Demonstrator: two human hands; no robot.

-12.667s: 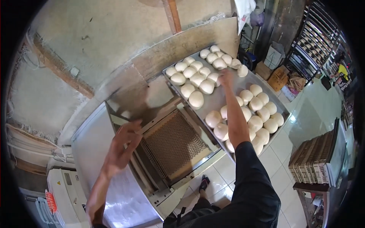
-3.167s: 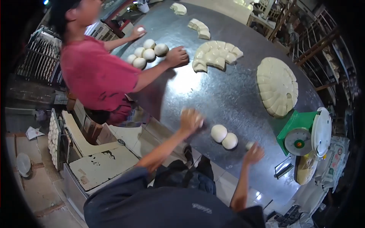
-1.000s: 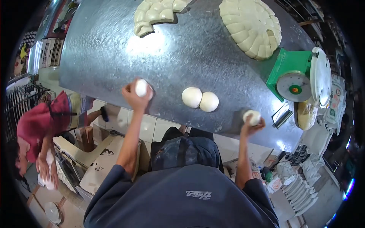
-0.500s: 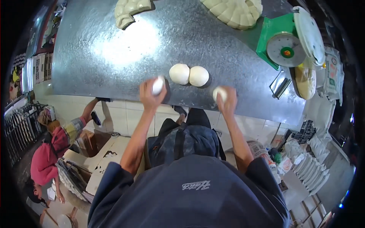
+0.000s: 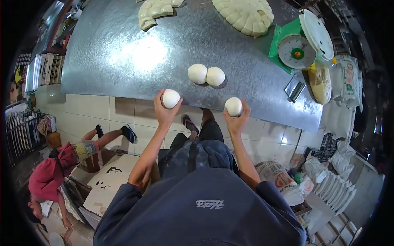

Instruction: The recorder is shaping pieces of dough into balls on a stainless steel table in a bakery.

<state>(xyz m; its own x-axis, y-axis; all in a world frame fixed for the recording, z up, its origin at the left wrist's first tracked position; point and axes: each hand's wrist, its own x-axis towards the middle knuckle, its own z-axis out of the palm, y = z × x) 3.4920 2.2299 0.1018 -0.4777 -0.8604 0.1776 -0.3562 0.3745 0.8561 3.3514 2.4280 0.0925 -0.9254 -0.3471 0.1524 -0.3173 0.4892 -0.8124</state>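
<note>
A round white dough ball (image 5: 170,99) rests in the curled fingers of my left hand (image 5: 165,115), at the near edge of the metal table (image 5: 135,84). My right hand (image 5: 237,122) is cupped around another dough ball (image 5: 233,106) by the same edge. Beyond and between my hands, two more smooth dough balls, a left one (image 5: 197,74) and a right one (image 5: 215,76), sit touching on the tabletop. At the far side lie a large scored slab of dough (image 5: 246,16) and a smaller cut dough piece (image 5: 156,13).
A green dial scale (image 5: 283,45) with a white pan stands at the right. Near it lie a metal dough scraper (image 5: 294,88) and a bag of pale contents (image 5: 320,86). Another person in red (image 5: 51,172) bends over at the lower left. Sacks (image 5: 279,176) stand on the floor at right.
Both hands have drawn back slightly toward the table's near edge and turned, so the dough balls in them face up. The person at left has shifted position.
</note>
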